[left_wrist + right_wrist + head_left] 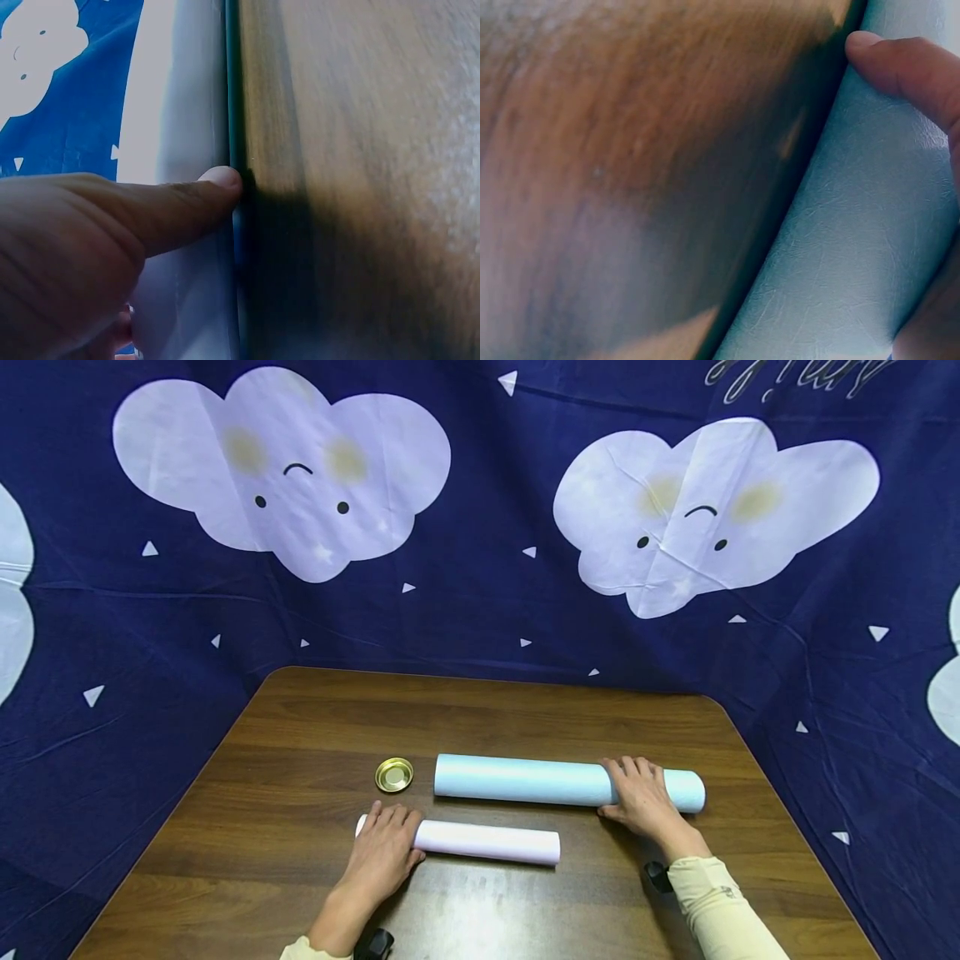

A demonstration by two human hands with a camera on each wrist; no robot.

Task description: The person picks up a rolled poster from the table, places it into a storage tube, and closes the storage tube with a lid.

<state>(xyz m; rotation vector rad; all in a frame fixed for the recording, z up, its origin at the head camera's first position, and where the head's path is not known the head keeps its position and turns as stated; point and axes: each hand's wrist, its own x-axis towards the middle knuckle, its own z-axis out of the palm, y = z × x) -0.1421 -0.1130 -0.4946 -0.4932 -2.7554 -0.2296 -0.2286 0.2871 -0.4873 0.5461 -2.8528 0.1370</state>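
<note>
A curtained-off spot, though whether home or studio cannot be told: creased navy cloth point(465, 618) hangs behind the wooden table point(495, 714) and along both its sides, printed with 2 whole clouds point(300, 531) (both upside down).

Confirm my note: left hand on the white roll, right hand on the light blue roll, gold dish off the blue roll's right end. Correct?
Not quite: the head view shows the gold dish off the left end of the light blue roll. The rest stands: left hand on the white roll, right hand on the blue one.
</note>
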